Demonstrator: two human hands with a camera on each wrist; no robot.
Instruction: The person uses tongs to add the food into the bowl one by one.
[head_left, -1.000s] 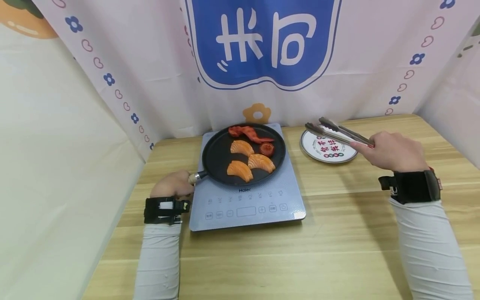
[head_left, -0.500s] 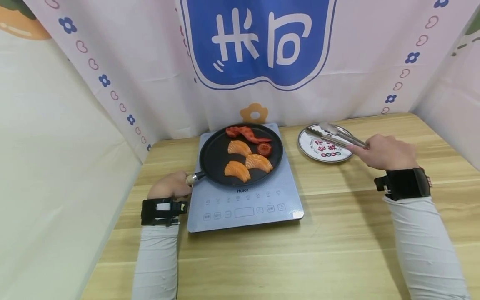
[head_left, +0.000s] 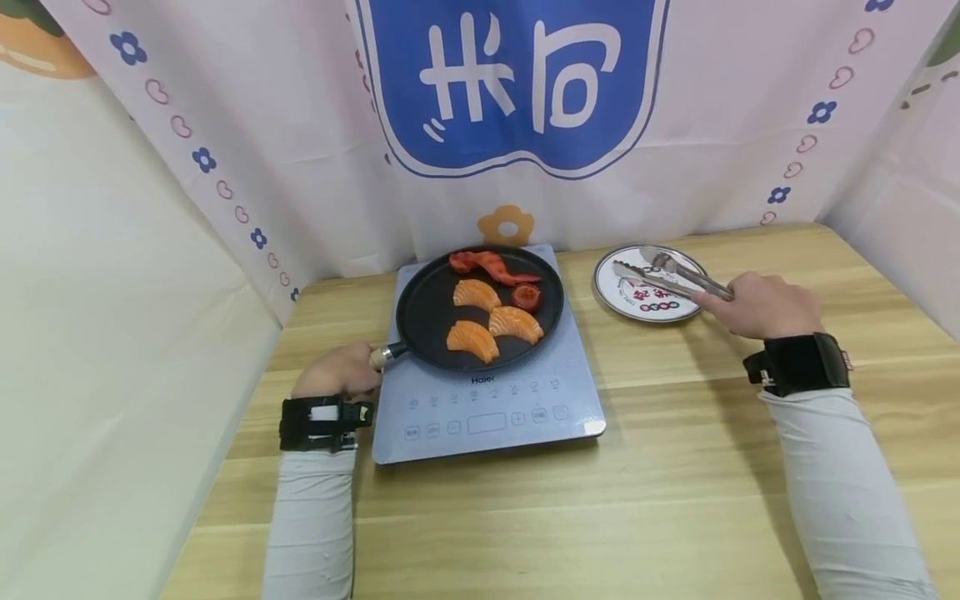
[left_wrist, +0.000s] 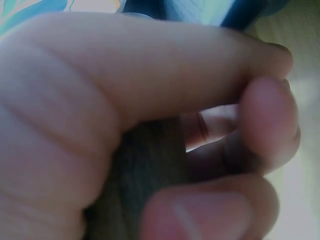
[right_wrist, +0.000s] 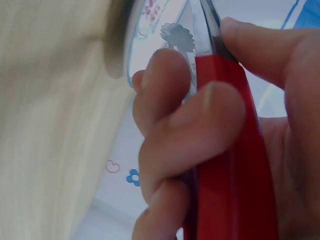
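Observation:
My left hand [head_left: 339, 371] grips the wooden handle [head_left: 380, 357] of a black frying pan [head_left: 427, 321], which sits on an induction cooker [head_left: 487, 446]. In the pan lie several pieces of food: salmon slices [head_left: 472, 340], a round red piece [head_left: 527, 297] and a long red strip [head_left: 495, 265]. My right hand [head_left: 768, 305] holds metal tongs [head_left: 705, 282] by their red handle [right_wrist: 230, 150], fingers curled round it in the right wrist view. The tongs' tips are spread over a white plate [head_left: 615, 298] with red lettering; whether they touch it I cannot tell.
Everything stands on a wooden table [head_left: 645, 500]. Behind it hangs a white curtain [head_left: 300, 183] with a blue emblem, close to the back of the cooker and plate. Another pale sheet [head_left: 112, 333] borders the left side.
My right hand has lowered the tongs towards the plate and shifted slightly left. The view has drifted a little; the left hand still grips the pan handle.

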